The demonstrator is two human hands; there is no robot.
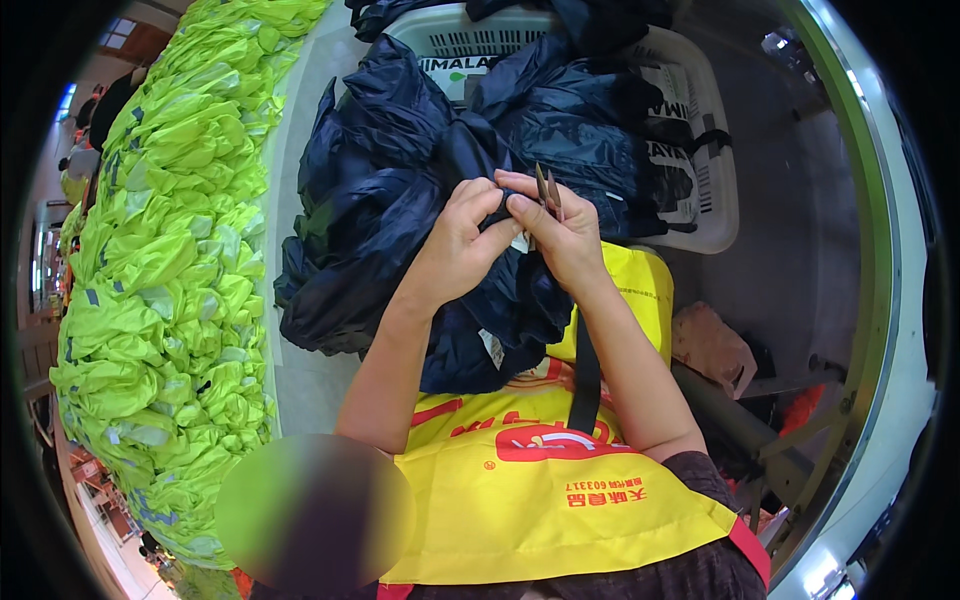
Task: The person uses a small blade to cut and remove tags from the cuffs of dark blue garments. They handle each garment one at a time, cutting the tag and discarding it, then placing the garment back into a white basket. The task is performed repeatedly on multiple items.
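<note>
A dark navy garment of thin, shiny fabric lies bunched in front of me, spilling down toward my lap. My left hand is closed, its thumb and fingers pinching a bit of that fabric. Close beside it, my right hand has thumb and forefinger pinched at the same spot. Small metal thread snips are tucked in the right hand, blades pointing up and away. A white label shows on the lower part of the garment. What exactly lies between the fingertips is mostly hidden.
A long heap of neon yellow-green garments runs along the left. Behind my hands stands a white plastic basket with more navy garments in and over it. I wear a yellow apron. A pinkish bag sits at the right.
</note>
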